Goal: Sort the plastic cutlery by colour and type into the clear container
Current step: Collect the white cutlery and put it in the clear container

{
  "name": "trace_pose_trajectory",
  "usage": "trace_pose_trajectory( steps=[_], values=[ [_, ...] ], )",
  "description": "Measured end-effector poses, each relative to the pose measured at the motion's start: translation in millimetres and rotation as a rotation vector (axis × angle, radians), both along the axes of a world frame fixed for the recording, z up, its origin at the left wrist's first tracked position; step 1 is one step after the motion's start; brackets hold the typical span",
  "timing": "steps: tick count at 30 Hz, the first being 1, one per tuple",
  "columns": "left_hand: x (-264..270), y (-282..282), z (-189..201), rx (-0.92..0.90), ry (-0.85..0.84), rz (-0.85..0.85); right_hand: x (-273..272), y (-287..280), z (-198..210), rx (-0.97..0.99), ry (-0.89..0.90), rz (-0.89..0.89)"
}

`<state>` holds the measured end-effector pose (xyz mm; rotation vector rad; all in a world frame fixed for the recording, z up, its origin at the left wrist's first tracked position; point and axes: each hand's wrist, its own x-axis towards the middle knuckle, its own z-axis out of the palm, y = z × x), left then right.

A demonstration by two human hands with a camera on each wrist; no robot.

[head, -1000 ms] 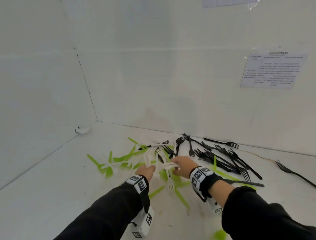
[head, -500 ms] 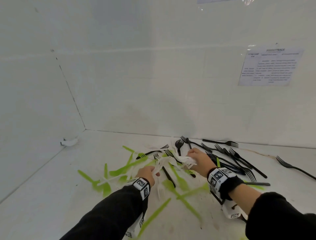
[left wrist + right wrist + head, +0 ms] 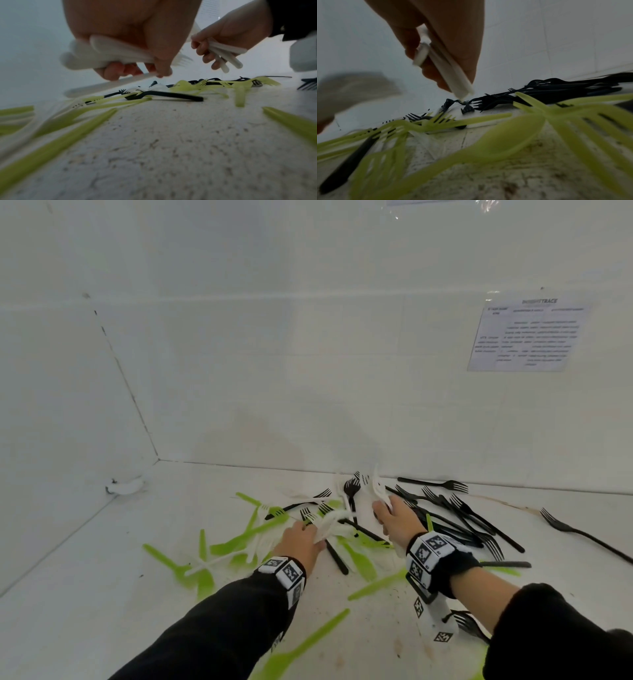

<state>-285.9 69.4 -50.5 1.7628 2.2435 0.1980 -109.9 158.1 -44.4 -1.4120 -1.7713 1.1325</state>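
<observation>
Plastic cutlery lies scattered on a white floor against a white wall. My left hand point(image 3: 303, 539) grips a bundle of white forks point(image 3: 334, 525), plain in the left wrist view as white handles point(image 3: 102, 54) under curled fingers. My right hand point(image 3: 394, 517) grips another bunch of white forks point(image 3: 375, 486), tines up near the wall; the right wrist view shows their handles point(image 3: 447, 67) in my fist. Green cutlery point(image 3: 239, 539) spreads left and front. Black forks point(image 3: 455, 508) lie in a heap at the right. No clear container is in view.
One black fork point(image 3: 582, 534) lies alone at far right. A printed sheet point(image 3: 527, 335) is taped to the back wall. A small white scrap point(image 3: 125, 486) sits at the left wall's foot. A loose white fork point(image 3: 219, 561) lies among the green pieces.
My right hand has lifted away from the left, up and toward the wall, carrying its white forks. The left hand has stayed low over the pile with its own bundle.
</observation>
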Motion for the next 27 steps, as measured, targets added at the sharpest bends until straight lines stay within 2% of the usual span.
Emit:
trace_pose_trajectory(
  steps=[3,5,7,9,10,12,14,17,20,24,27],
  values=[
    [-2,-5,5,0.098,-0.011,0.165,-9,-1,1,-0.086,0.107,-0.027],
    [-2,-10,7,0.155,-0.114,0.263,-20,1,2,-0.108,0.08,-0.024],
    [-3,-13,5,0.218,-0.376,0.355,-34,2,0,-0.109,-0.001,-0.013],
    [0,-18,1,0.245,-0.726,0.477,-49,0,-1,-0.097,-0.107,0.042],
    [1,-21,0,0.249,-0.852,0.538,-57,-1,-1,-0.08,-0.206,0.079],
    [0,-26,-2,0.234,-1.008,0.628,-68,-3,0,0.002,-0.436,0.12],
    [-1,-31,-2,0.213,-1.105,0.667,-73,-1,-1,0.029,-0.582,0.131],
    [-3,-37,-6,0.213,-1.108,0.645,-74,3,-7,0.018,-0.726,0.184],
    [-7,-40,-12,0.268,-1.078,0.608,-75,5,-8,0.01,-0.791,0.196],
    [-12,-39,-13,0.32,-1.07,0.658,-72,10,7,0.039,-0.783,0.219],
    [-13,-36,-11,0.312,-1.061,0.685,-67,13,18,0.063,-0.655,0.182]
  ],
)
